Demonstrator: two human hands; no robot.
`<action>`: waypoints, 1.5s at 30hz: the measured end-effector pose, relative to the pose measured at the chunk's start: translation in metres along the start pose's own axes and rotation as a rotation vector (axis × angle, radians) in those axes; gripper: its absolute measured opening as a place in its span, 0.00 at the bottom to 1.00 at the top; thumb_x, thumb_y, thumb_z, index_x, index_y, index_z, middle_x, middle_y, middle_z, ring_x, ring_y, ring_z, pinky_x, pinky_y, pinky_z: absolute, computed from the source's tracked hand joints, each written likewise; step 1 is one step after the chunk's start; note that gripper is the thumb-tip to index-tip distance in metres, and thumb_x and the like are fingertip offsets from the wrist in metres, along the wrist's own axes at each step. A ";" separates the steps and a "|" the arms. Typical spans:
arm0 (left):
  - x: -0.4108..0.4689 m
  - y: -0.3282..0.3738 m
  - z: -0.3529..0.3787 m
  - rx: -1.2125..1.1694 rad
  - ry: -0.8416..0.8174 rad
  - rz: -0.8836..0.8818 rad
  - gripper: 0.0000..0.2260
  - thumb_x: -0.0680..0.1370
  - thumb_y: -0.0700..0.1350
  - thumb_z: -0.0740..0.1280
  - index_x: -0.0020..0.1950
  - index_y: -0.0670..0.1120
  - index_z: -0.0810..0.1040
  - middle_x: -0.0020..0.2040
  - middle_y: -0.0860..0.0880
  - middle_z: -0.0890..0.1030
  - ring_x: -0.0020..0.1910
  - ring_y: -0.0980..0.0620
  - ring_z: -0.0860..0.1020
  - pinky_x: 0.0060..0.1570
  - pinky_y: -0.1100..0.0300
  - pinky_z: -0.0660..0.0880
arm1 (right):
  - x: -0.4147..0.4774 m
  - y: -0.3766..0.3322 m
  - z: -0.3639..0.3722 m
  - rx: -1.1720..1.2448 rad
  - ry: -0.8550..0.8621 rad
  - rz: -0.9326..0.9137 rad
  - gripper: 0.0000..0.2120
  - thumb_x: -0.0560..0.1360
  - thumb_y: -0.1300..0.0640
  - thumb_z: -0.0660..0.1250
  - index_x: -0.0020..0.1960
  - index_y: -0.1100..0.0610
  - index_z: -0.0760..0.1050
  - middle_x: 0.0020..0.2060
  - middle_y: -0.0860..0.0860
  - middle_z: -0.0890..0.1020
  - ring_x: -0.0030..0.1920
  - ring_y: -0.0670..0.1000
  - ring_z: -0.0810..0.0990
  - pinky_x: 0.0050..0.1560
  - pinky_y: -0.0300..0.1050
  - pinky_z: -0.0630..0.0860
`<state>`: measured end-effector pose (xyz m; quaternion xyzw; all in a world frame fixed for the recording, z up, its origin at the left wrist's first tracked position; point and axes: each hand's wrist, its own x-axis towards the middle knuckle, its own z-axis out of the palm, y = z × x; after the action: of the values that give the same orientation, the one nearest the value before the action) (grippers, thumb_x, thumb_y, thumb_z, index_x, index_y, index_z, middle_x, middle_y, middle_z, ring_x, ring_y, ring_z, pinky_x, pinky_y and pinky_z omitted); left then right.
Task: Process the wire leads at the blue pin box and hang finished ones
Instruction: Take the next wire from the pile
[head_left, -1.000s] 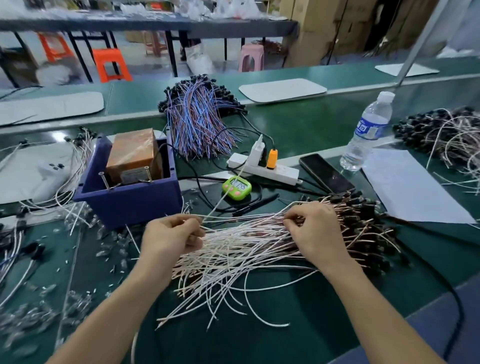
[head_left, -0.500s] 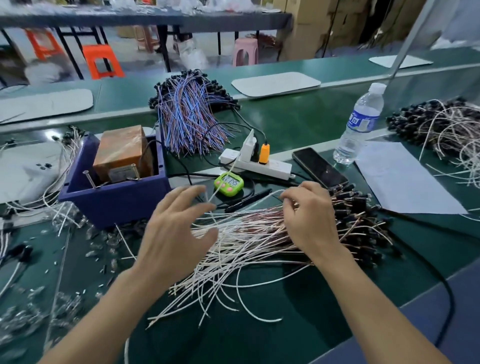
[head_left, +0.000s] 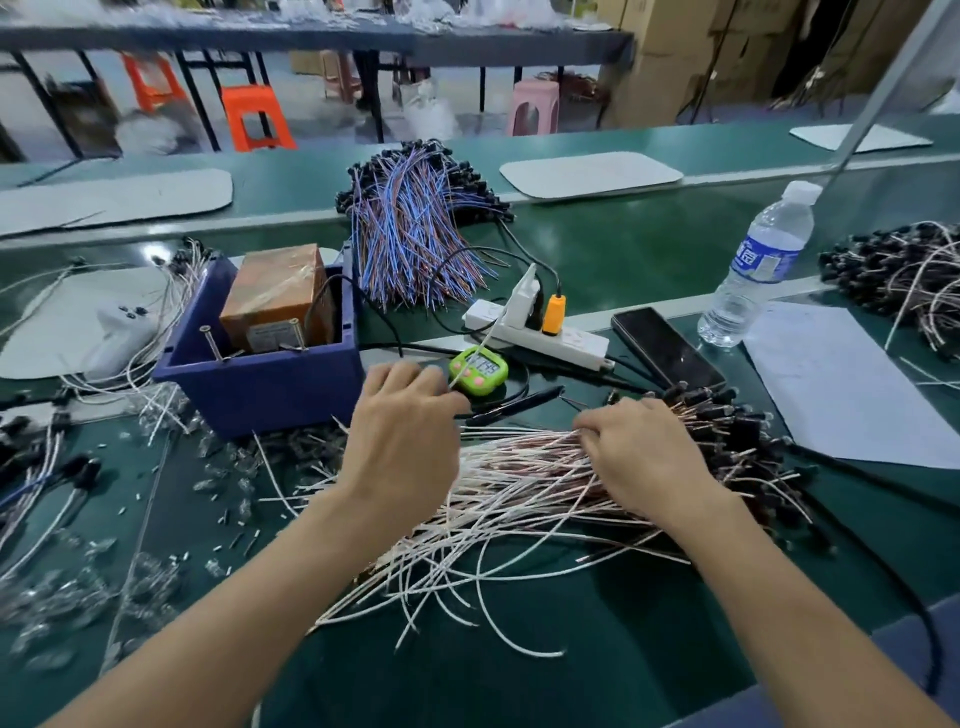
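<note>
Nearest the bench edge, the loose white tips of the leads (head_left: 519, 467) fan out untouched. Just beyond, the right hand (head_left: 644, 457) has stayed on the bundle close to its black ends, with its fingers curled down among the wires and holding them in place.

The left hand (head_left: 405, 431) is what has changed. A second ago it was closed over the tips, then it lifted and spread. Now it has moved past the bundle's far-left edge toward the box (head_left: 270, 395), fingers curled again. A single white lead rises from beside its thumb across the timer (head_left: 478, 371), but I cannot tell whether the hand is pinching it.

I judge that one lead is being picked out for processing and that none has reached the box yet. The box stands just beyond and to the left of the left hand, near but apart. Its pins (head_left: 296, 332) stand upright inside the near wall.
</note>
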<state>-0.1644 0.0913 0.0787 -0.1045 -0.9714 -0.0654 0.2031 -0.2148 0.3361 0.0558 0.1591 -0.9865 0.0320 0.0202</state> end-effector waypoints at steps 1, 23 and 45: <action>0.000 0.007 0.002 -0.134 -0.050 0.026 0.17 0.74 0.51 0.74 0.63 0.53 0.85 0.63 0.50 0.82 0.65 0.46 0.74 0.71 0.52 0.63 | -0.002 -0.002 0.005 -0.023 0.048 0.001 0.16 0.83 0.54 0.54 0.44 0.50 0.79 0.39 0.48 0.83 0.43 0.52 0.78 0.62 0.55 0.72; 0.008 0.016 0.041 -0.313 -0.378 0.076 0.41 0.68 0.65 0.76 0.78 0.53 0.71 0.71 0.53 0.76 0.68 0.49 0.75 0.67 0.52 0.71 | -0.003 -0.063 0.008 0.310 0.178 0.058 0.12 0.81 0.56 0.63 0.59 0.56 0.82 0.50 0.56 0.85 0.54 0.59 0.79 0.61 0.54 0.73; -0.187 -0.268 -0.124 -0.251 0.229 -0.962 0.09 0.72 0.52 0.75 0.34 0.65 0.83 0.30 0.67 0.80 0.34 0.69 0.79 0.36 0.68 0.72 | 0.058 -0.419 -0.002 0.198 -0.489 -0.855 0.29 0.78 0.71 0.60 0.78 0.57 0.66 0.34 0.47 0.72 0.31 0.48 0.69 0.28 0.40 0.67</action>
<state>-0.0115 -0.2227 0.0923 0.3391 -0.8656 -0.2786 0.2413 -0.1375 -0.0790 0.0849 0.5533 -0.8011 0.0760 -0.2154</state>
